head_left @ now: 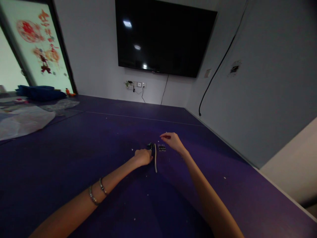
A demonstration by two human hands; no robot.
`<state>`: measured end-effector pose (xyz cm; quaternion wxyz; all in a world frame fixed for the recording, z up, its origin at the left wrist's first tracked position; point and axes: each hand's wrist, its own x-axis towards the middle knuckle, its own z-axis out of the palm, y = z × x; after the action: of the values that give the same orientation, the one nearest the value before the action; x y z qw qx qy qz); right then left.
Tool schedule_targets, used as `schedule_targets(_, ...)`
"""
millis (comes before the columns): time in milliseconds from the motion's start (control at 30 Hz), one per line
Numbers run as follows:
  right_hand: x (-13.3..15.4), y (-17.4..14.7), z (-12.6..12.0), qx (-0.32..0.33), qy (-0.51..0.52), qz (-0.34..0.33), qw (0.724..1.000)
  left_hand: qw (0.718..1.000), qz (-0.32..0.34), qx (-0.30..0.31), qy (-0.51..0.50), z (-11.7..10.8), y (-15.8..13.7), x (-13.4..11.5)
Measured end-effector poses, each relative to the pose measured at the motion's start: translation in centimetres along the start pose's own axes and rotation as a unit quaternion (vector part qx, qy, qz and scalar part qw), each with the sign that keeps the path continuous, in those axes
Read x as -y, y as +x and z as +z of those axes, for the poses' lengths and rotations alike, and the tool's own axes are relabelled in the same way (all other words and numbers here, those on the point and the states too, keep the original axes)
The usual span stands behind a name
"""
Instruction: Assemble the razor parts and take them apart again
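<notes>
My left hand [143, 157] is closed around something dark and thin that is mostly hidden; its dark end [150, 144] shows beyond the fingers. Right of that hand a pale, slightly bent strip like a piece of cord [155, 160] lies on the purple surface [111, 191]. Beside the strip is a small, dark, rectangular piece with light markings [161, 148], perhaps a circuit board. My right hand [172, 140] is just above and right of this piece, its fingertips pinched together. Whatever they may hold is too small to see.
Small white scraps [225, 178] are scattered over the surface. To the left lie clear plastic sheeting [27, 120] and a dark blue cloth bundle [41, 92]. A television [163, 36] hangs on the far wall. A black cable [218, 67] runs down the right wall to the surface.
</notes>
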<state>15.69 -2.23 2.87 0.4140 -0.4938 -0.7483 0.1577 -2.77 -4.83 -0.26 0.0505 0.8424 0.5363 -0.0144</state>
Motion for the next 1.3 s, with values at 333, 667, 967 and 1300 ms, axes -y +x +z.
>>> schedule_targets(333,-0.6,0.3,1.7,-0.009,0.035,0.04,0.999,0.999,-0.031,-0.022,-0.03,0.4,-0.7,0.2)
schedule_targets(667,0.7,-1.3,5.7,0.009,0.322,0.278,0.905,0.988,-0.046,-0.109,-0.097,-0.7,-0.8,0.6)
schedule_targets(967,2.9,-2.9,5.2,-0.035,0.358,0.288,0.887,0.99,-0.036,-0.108,-0.084,-1.4,-2.4,-2.2)
schedule_targets(1300,-3.0,-5.8,-2.4,-0.008,0.195,0.317,0.928,0.997,-0.017,-0.068,-0.042,-0.5,-2.2,-1.7)
